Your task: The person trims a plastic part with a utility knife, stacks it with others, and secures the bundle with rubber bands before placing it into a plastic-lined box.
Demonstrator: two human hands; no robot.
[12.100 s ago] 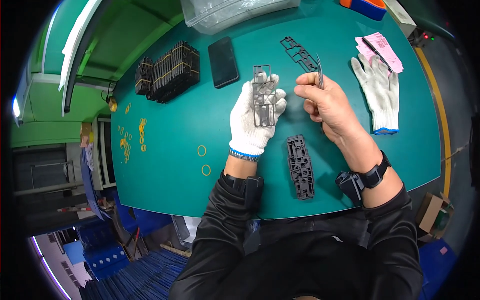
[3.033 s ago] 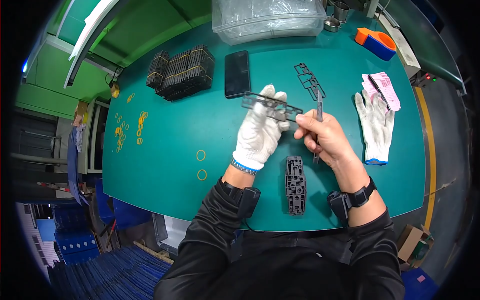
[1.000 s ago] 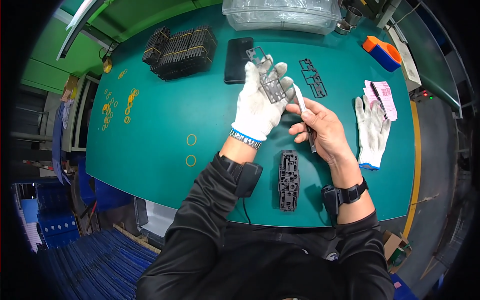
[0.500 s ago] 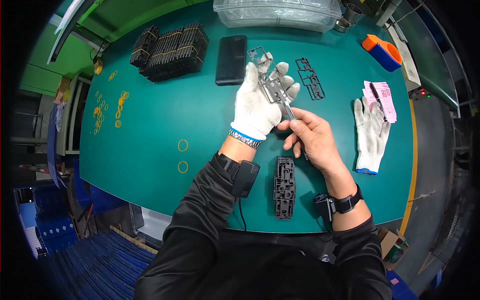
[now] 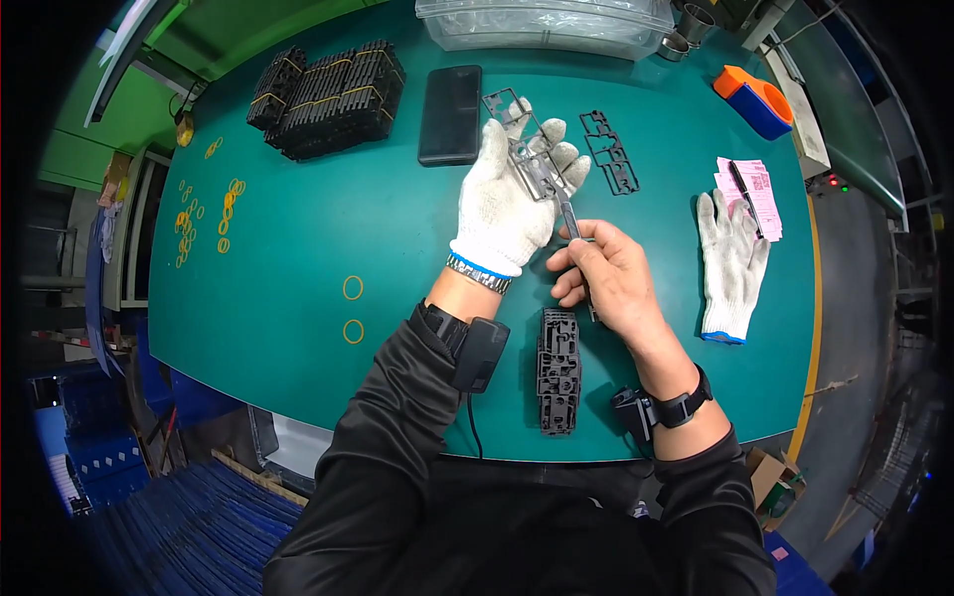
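My left hand (image 5: 504, 204), in a white knitted glove, holds a thin black plastic frame (image 5: 507, 102) with cut-outs across its palm and fingers. My bare right hand (image 5: 613, 275) grips a slim grey metal tool (image 5: 568, 221) between thumb and fingers. The tool's tip meets the lower part of the frame; its exact kind is hard to make out. A similar black frame (image 5: 610, 154) lies on the table just right of the gloved fingers. Below my hands stands a neat stack of such black frames (image 5: 558, 372), near the table's front edge.
On the green table (image 5: 298, 219) lie banded black frames (image 5: 333, 99), a black phone-like device (image 5: 450, 114) and scattered yellow rubber bands (image 5: 228, 214). To the right are a spare white glove (image 5: 730, 268), pink papers with a pen (image 5: 763, 199) and an orange-blue holder (image 5: 755, 103). A clear bin (image 5: 547, 28) stands behind.
The whole view has shifted slightly, so the table's things appear a little further left. Both hands keep their hold, and the tool stays at the frame.
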